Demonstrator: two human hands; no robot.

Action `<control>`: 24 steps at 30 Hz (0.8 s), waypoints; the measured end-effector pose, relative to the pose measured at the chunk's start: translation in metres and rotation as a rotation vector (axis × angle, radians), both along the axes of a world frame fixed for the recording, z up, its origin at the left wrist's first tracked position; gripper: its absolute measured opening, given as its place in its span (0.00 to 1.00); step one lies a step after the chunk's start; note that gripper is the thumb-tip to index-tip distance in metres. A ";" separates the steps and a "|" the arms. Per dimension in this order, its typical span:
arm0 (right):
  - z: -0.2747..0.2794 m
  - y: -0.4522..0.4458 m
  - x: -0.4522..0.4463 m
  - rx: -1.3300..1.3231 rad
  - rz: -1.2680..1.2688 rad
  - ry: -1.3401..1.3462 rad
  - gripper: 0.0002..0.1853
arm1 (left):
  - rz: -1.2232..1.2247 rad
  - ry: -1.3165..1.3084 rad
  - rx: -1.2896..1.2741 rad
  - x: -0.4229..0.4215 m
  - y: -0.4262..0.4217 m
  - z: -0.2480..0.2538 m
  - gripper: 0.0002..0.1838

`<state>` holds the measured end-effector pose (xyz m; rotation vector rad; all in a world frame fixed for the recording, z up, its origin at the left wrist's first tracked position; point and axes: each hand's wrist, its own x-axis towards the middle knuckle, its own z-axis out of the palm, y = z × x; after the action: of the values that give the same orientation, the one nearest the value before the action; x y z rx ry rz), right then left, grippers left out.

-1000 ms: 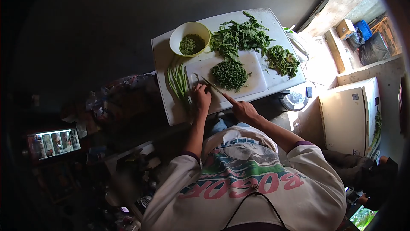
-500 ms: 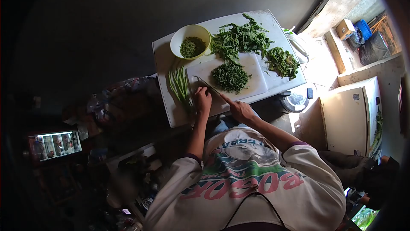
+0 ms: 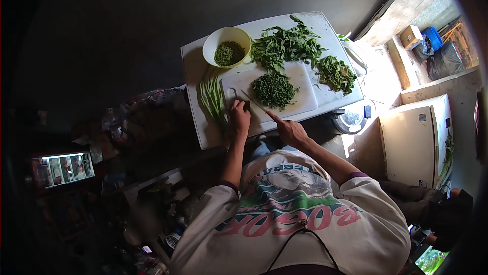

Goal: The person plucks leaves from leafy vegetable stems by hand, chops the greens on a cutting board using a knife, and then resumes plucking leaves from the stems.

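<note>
My right hand [image 3: 292, 132] grips a knife [image 3: 253, 99], its blade pointing up and left over the white cutting board [image 3: 307, 79]. My left hand [image 3: 240, 116] is curled at the board's lower left, its fingers closed on a small dark green bunch of leaves [image 3: 247, 106], mostly hidden. Right of the blade lies a heap of chopped greens [image 3: 274, 91]. Long green stalks [image 3: 211, 98] lie beside the board on the left, near my left hand.
On the white table [image 3: 191, 64] stands a pale yellow bowl [image 3: 211, 46] holding chopped greens. Whole leafy greens [image 3: 292, 46] lie behind the board, and a smaller pile of trimmings [image 3: 336, 74] to its right. A pot with a lid [image 3: 352, 118] stands beyond the table's right edge.
The knife has shifted right, away from my left fingers, and its tip now lies nearer the chopped heap. My right hand has moved slightly right; my left hand has hardly moved.
</note>
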<state>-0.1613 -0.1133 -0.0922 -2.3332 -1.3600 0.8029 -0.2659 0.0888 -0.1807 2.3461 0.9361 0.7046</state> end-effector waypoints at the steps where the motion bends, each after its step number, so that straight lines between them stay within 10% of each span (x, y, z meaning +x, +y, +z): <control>1: 0.002 -0.001 -0.002 0.015 0.016 0.000 0.40 | 0.004 0.022 -0.006 0.000 0.000 0.000 0.15; 24: -0.022 0.014 -0.005 0.040 0.003 -0.032 0.44 | 0.008 0.004 0.019 -0.002 0.010 -0.013 0.11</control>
<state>-0.1665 -0.0998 -0.1138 -2.3233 -1.3805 0.7349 -0.2678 0.0992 -0.1940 2.3624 0.9456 0.7150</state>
